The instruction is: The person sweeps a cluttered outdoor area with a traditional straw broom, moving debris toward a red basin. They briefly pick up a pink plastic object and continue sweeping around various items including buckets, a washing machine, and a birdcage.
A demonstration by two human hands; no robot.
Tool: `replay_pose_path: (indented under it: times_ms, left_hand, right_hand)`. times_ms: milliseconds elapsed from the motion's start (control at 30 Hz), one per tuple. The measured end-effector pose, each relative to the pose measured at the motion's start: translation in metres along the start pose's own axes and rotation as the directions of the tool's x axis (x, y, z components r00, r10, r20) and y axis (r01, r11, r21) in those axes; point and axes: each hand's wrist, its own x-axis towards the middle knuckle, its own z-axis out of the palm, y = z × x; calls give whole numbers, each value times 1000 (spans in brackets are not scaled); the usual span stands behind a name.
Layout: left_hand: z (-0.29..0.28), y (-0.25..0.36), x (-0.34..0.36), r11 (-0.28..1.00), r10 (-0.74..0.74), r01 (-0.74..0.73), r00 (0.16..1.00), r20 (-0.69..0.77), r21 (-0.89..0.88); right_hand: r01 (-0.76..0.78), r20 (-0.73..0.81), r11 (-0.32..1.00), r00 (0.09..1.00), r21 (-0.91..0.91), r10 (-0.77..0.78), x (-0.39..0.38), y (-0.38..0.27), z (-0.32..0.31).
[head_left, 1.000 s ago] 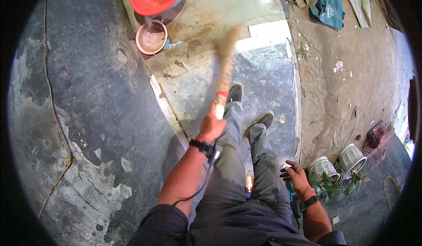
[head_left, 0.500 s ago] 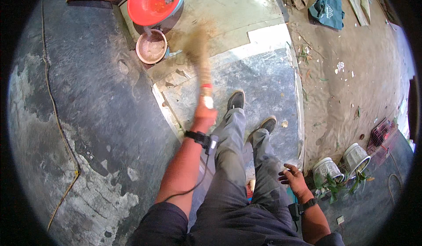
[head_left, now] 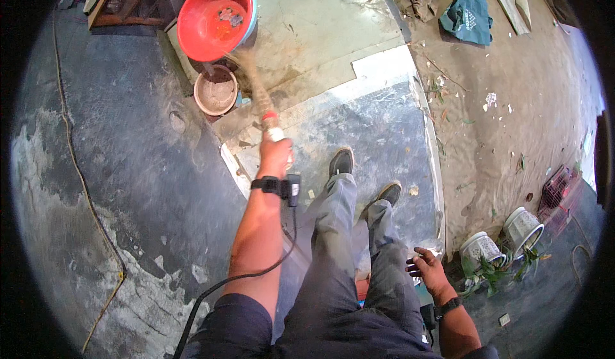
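Left hand grips a straw broom, its bristles out over the floor by the red basin.

The broom [head_left: 259, 96] slants away from the person, its blurred bristle end reaching toward a small brown bowl [head_left: 216, 90] and the red basin [head_left: 214, 18]; whether the bristles touch the pale floor slab [head_left: 320, 32] is hard to tell. The left hand [head_left: 275, 156] is clenched round the handle just below a red band, a black wrist strap [head_left: 277, 184] behind it. The right hand [head_left: 428, 270] hangs loose beside the thigh, fingers spread, holding nothing. Two dark shoes [head_left: 341, 161] stand on the wet grey floor. Two white pots [head_left: 520, 229] with green leaves lie just right of the right hand; a green bag [head_left: 469, 18] is well apart, on the dirt.
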Motion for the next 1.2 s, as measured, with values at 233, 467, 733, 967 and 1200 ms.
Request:
replay_pose_path:
  times_ms: [233,467,733,967,1200]
  left_hand:
    - [66,-9,-38,732,281,-462,874,396,501]
    - [31,29,4,814,239,-157,968,-75,559]
    - [41,57,-71,966,2,-138,852,524,220]
    - [23,104,-163,831,258,-488,762,594,266]
    - [14,179,-190,848,213,-471,724,656,245]
  right_hand:
    - [20,-19,1000,1000,19,-20,-5,-15,0]
    - [41,-3,997,999,70,-41,-2,-28,11]
    - [149,86,989,986,-23,-146,-9,-117,50]
    - [289,214,957,936,-7,-281,-25,-239,121]
    - [286,283,943,902,171,-325,-16,-353,194]
